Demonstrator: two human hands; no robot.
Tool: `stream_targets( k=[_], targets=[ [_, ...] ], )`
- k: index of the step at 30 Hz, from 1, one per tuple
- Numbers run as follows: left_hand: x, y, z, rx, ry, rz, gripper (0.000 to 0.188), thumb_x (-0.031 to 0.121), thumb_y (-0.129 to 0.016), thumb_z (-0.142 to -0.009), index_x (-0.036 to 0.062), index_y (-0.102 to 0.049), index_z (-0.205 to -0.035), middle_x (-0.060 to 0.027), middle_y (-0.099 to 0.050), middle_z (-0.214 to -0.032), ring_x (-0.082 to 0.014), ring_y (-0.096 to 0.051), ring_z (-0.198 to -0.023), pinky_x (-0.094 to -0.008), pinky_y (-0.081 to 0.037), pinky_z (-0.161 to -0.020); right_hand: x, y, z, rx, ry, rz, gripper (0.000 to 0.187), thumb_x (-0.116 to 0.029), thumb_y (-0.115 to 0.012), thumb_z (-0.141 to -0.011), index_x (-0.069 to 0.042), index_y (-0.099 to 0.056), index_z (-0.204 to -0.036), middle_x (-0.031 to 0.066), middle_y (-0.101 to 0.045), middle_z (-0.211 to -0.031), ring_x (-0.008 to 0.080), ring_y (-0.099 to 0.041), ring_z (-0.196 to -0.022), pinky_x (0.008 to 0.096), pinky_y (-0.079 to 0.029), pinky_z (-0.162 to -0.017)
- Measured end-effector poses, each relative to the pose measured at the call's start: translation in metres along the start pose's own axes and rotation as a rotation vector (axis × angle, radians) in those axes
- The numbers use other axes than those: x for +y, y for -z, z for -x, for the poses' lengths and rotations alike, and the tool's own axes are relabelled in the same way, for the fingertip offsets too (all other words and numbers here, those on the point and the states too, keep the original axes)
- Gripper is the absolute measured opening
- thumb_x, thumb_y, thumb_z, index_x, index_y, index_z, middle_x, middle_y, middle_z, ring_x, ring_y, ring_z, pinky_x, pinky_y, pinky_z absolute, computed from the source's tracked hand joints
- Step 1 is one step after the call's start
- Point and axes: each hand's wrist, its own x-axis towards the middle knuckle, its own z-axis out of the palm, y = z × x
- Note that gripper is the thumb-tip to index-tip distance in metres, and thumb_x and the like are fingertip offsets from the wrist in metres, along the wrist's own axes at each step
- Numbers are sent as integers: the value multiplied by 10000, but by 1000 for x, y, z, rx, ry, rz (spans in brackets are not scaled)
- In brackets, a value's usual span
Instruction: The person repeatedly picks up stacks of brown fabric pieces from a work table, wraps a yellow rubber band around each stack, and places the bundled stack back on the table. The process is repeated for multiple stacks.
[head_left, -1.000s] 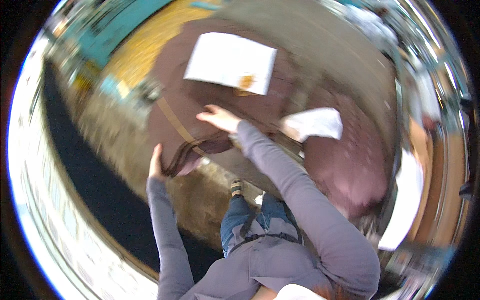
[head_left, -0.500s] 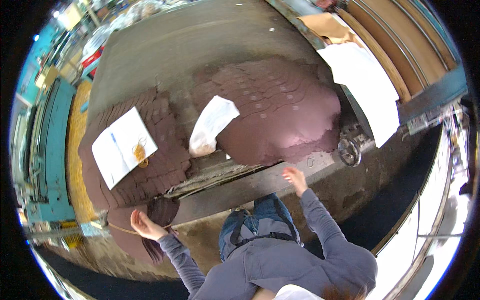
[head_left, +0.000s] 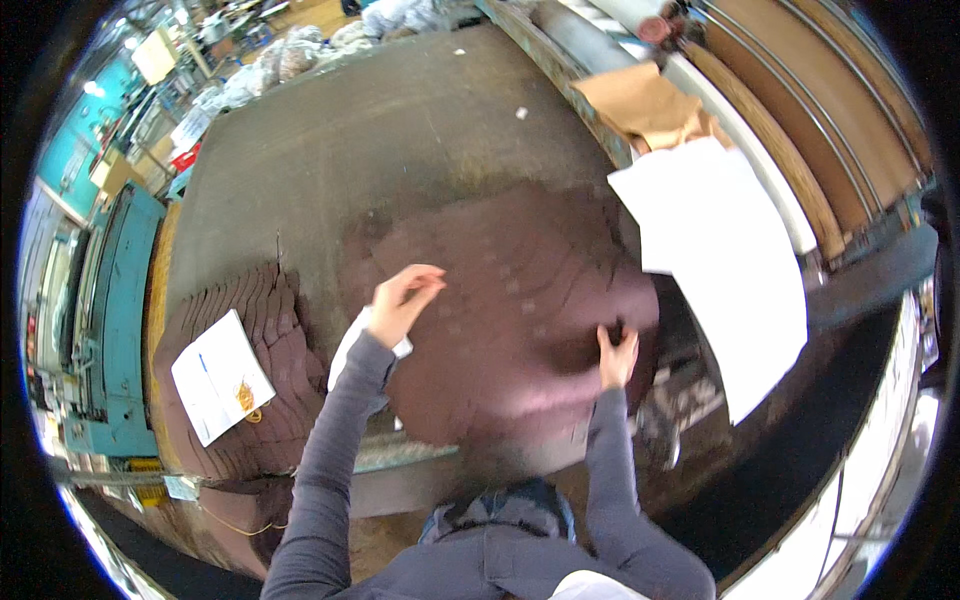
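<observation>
A broad spread of overlapping reddish-brown sheets (head_left: 500, 350) with wavy edges covers the near middle of the table; whether they are leather or rubber I cannot tell. Over its left part reaches my left hand (head_left: 398, 305), its fingers bent and thumb close to the fingertips, with nothing visible between them. My right hand (head_left: 617, 358) is at the right side of the spread, thumb and fingers apart, near a dark shadow on the sheets. Partly hidden under my left forearm lies a crumpled white paper or bag (head_left: 345, 350).
On the left, another brown stack (head_left: 290, 350) bears an open notebook (head_left: 210, 365) with a pen and yellow rubber bands (head_left: 246, 398). White paper (head_left: 740, 270) and brown paper (head_left: 640, 105) lie over the right edge beside rollers. A teal machine (head_left: 120, 330) stands at left.
Both hands have moved forward over the middle spread, my left hand also rightward from beside the left stack. The view has shifted, so the table appears lower.
</observation>
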Motion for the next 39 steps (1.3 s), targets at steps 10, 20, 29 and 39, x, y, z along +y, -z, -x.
stream_targets(
  k=[10, 20, 29, 39],
  targets=[
    [-211, -84, -242, -169, 578, -733, 789, 626, -472, -847, 72, -373, -1400, -154, -429, -1401, -304, -395, -1297, -461, -306, -1072, 14, 9, 28, -193, -202, -137, 463, -133, -797, -686, 40, -552, -1039, 89, -567, -906, 167, -521, -803, 297, -459, -736],
    [-102, -38, -230, -68, 262, -349, 789, 502, -721, -736, -74, -522, -1237, -238, -619, -1134, -315, -607, -1080, -355, -469, -913, 5, 16, 19, -353, -549, -543, 344, -55, -758, -751, 88, -600, -1020, 82, -630, -874, 140, -592, -828, 262, -483, -726],
    [34, -126, -41, -278, 142, -719, 714, 468, -756, -667, 10, -549, -1174, -164, -624, -688, -335, -641, -651, -413, -505, -590, -66, -21, 43, -426, -424, -776, 298, 4, -716, -773, 69, -589, -1035, 50, -618, -919, 110, -561, -827, 245, -459, -742],
    [105, -106, 98, 435, -59, -132, 237, 55, -793, -714, 0, -682, -916, -78, -704, -898, -172, -674, -825, -312, -537, -736, -81, 9, 103, -712, -472, -1727, 770, -544, -499, -899, -184, -165, -1492, 81, -140, -1521, 269, -191, -1383, 405, -118, -1133]
  ],
)
